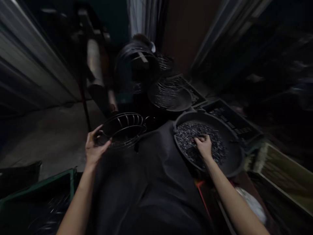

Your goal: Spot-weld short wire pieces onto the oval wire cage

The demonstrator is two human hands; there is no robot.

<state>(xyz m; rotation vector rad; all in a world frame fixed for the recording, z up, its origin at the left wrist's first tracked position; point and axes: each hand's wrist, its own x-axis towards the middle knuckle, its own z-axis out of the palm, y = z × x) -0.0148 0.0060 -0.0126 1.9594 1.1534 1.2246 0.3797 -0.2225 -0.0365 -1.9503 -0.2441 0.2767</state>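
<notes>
A dark cloth (151, 169) drapes the person's lap in a dim workshop. To its right sits a wide round black pan (232, 160) heaped with small metal pieces (188, 137) — the right hand (204, 147) lies in the pile, fingers bunched together on some. To the left, level with it, the left hand (94, 150) clamps the near rim of a black oval wire basket (123, 129), long axis running left-right — just beyond the cloth.
</notes>
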